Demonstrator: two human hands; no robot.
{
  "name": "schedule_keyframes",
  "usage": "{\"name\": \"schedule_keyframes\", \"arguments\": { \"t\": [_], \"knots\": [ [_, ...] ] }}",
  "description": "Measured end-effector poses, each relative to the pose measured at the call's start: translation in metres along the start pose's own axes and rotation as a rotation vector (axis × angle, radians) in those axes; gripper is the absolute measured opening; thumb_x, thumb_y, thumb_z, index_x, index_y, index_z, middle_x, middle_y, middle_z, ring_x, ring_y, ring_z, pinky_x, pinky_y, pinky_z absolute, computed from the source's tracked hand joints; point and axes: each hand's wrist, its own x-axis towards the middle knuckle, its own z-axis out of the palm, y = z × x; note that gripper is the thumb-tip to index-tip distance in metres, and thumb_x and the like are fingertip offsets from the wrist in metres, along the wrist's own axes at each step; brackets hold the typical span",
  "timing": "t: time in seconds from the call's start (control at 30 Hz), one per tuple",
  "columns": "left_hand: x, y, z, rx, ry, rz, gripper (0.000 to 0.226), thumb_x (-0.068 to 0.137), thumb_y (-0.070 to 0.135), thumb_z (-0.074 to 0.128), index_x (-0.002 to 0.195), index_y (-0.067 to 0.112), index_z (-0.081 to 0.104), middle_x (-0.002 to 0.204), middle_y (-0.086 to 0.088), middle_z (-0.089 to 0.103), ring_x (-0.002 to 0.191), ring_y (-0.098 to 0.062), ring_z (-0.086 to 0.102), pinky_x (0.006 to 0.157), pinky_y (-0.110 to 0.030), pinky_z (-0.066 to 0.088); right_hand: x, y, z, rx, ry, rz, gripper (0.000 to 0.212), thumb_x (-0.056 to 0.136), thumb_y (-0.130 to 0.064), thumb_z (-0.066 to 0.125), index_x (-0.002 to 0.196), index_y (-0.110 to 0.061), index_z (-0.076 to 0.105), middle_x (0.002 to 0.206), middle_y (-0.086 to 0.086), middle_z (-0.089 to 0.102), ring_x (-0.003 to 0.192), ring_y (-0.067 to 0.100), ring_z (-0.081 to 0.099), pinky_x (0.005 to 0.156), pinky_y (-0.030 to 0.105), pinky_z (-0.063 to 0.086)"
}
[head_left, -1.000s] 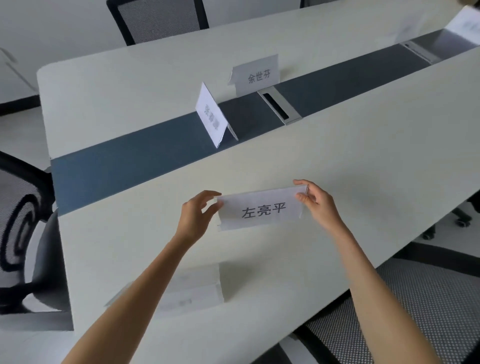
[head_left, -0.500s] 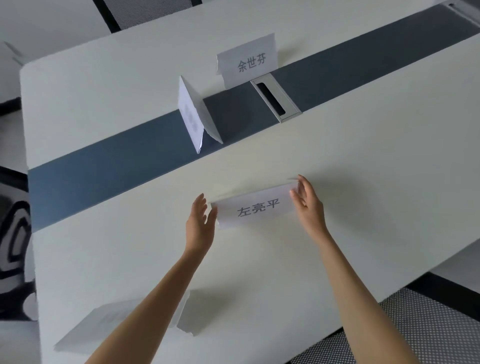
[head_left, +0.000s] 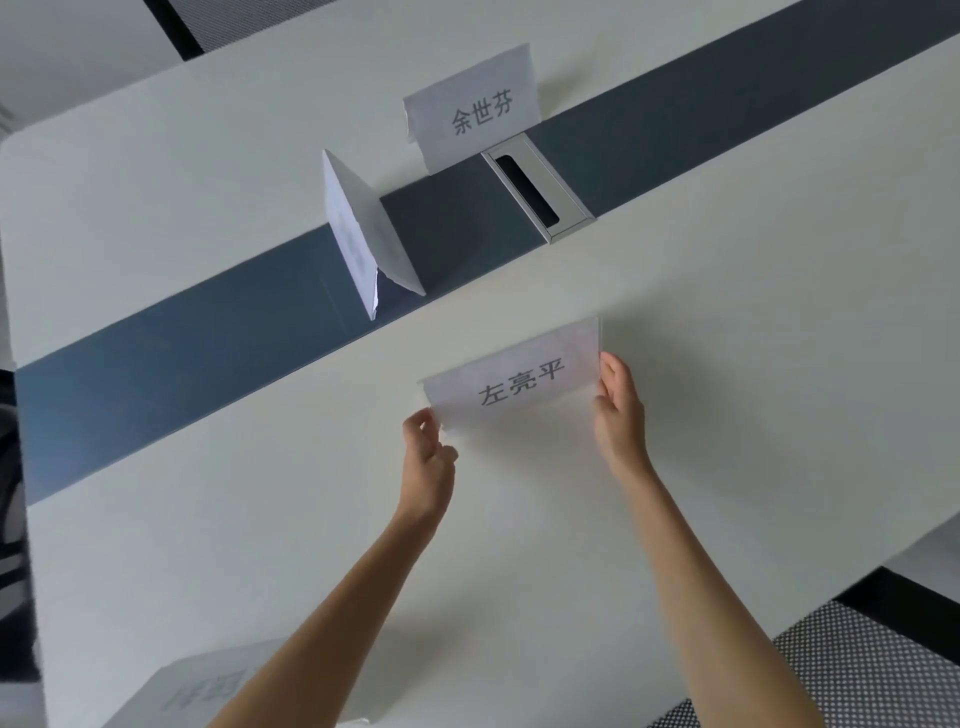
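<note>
A white name card (head_left: 519, 376) with three black characters sits on the pale table (head_left: 727, 364), just in front of the dark centre strip. My left hand (head_left: 428, 454) pinches its lower left corner with curled fingers. My right hand (head_left: 618, 405) holds its right edge between thumb and fingers. Both forearms reach in from the bottom of the view.
Another folded name card (head_left: 363, 239) stands edge-on upon the dark strip (head_left: 182, 358). A third printed card (head_left: 475, 111) stands behind a metal cable slot (head_left: 537, 192). More white sheets (head_left: 208, 691) lie at the near left edge. A mesh chair seat (head_left: 872, 670) shows at bottom right.
The card and both hands have moved away from me toward the dark strip. My left hand, open beside the card half a second ago, now pinches its corner.
</note>
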Motion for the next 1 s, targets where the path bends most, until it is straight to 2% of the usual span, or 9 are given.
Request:
{"name": "schedule_keyframes", "arguments": {
  "t": [0.07, 0.13, 0.2, 0.27, 0.37, 0.47, 0.8, 0.9, 1.0],
  "knots": [
    [0.014, 0.01, 0.009, 0.025, -0.052, 0.014, 0.053, 0.081, -0.011, 0.033, 0.129, 0.013, 0.029, 0.139, -0.005, 0.036, 0.134, -0.018, 0.031, 0.099, -0.027, 0.03, 0.025, -0.01, -0.001, -0.069, -0.003, -0.007, 0.058, 0.083, 0.013, 0.029, 0.136, -0.007, 0.035, 0.142, 0.011, 0.044, 0.129, 0.023, 0.043, 0.095, 0.012, 0.027],
    [0.025, 0.022, 0.018, 0.034, -0.098, 0.019, 0.065, 0.083, -0.009, 0.035, 0.14, 0.017, 0.019, 0.144, -0.002, 0.031, 0.136, -0.018, 0.028, 0.103, -0.03, 0.026, 0.047, -0.019, -0.003, -0.119, -0.008, -0.015, 0.062, 0.079, 0.012, 0.03, 0.137, -0.01, 0.035, 0.142, 0.009, 0.044, 0.128, 0.022, 0.043, 0.097, 0.016, 0.029],
    [0.033, 0.031, 0.025, 0.013, -0.154, 0.035, 0.071, 0.083, -0.009, 0.034, 0.143, 0.022, 0.011, 0.135, 0.007, 0.032, 0.125, -0.014, 0.036, 0.1, -0.028, 0.029, 0.067, -0.026, -0.004, -0.144, -0.015, -0.011, 0.065, 0.077, 0.012, 0.029, 0.137, -0.012, 0.036, 0.143, 0.01, 0.04, 0.129, 0.024, 0.041, 0.105, 0.025, 0.03],
    [0.041, 0.037, 0.032, 0.018, -0.177, 0.034, 0.075, 0.083, -0.009, 0.035, 0.144, 0.025, 0.006, 0.134, 0.009, 0.031, 0.121, -0.01, 0.035, 0.098, -0.027, 0.029, 0.086, -0.028, -0.005, -0.168, -0.028, -0.007, 0.067, 0.076, 0.012, 0.027, 0.137, -0.014, 0.037, 0.141, 0.011, 0.039, 0.13, 0.023, 0.039, 0.105, 0.027, 0.03],
    [0.057, 0.039, 0.04, 0.041, -0.19, 0.018, 0.08, 0.082, -0.006, 0.039, 0.144, 0.029, 0.002, 0.151, 0.001, 0.025, 0.135, -0.019, 0.03, 0.101, -0.031, 0.029, 0.109, -0.034, -0.009, -0.173, -0.033, -0.001, 0.069, 0.073, 0.01, 0.024, 0.136, -0.015, 0.039, 0.141, 0.009, 0.041, 0.132, 0.021, 0.038, 0.105, 0.028, 0.03],
    [0.07, 0.047, 0.05, 0.05, -0.233, 0.021, 0.081, 0.082, -0.005, 0.039, 0.144, 0.028, -0.001, 0.154, -0.002, 0.021, 0.14, -0.023, 0.024, 0.108, -0.035, 0.026, 0.125, -0.039, -0.014, -0.151, -0.018, 0.017, 0.069, 0.073, 0.009, 0.023, 0.135, -0.015, 0.04, 0.142, 0.006, 0.044, 0.133, 0.019, 0.038, 0.103, 0.024, 0.029],
    [0.097, 0.067, 0.086, 0.073, -0.326, 0.068, 0.083, 0.081, -0.004, 0.04, 0.144, 0.028, -0.003, 0.153, -0.003, 0.024, 0.139, -0.024, 0.025, 0.105, -0.033, 0.027, 0.163, -0.043, -0.035, -0.212, 0.03, 0.017, 0.067, 0.076, 0.008, 0.024, 0.137, -0.016, 0.037, 0.145, 0.005, 0.042, 0.136, 0.019, 0.035, 0.106, 0.029, 0.03],
    [0.098, 0.066, 0.087, 0.071, -0.333, 0.078, 0.083, 0.081, -0.005, 0.04, 0.144, 0.029, -0.001, 0.151, -0.004, 0.028, 0.137, -0.024, 0.029, 0.107, -0.035, 0.028, 0.165, -0.038, -0.035, -0.206, 0.012, 0.011, 0.067, 0.075, 0.009, 0.024, 0.136, -0.017, 0.038, 0.143, 0.005, 0.044, 0.135, 0.02, 0.036, 0.102, 0.025, 0.031],
    [0.094, 0.068, 0.085, 0.058, -0.336, 0.062, 0.078, 0.084, -0.005, 0.039, 0.144, 0.025, -0.001, 0.152, -0.004, 0.024, 0.137, -0.022, 0.029, 0.101, -0.03, 0.028, 0.162, -0.037, -0.037, -0.194, -0.009, -0.001, 0.066, 0.077, 0.008, 0.025, 0.137, -0.018, 0.035, 0.143, 0.004, 0.043, 0.134, 0.021, 0.038, 0.097, 0.023, 0.03]
  ]
}}
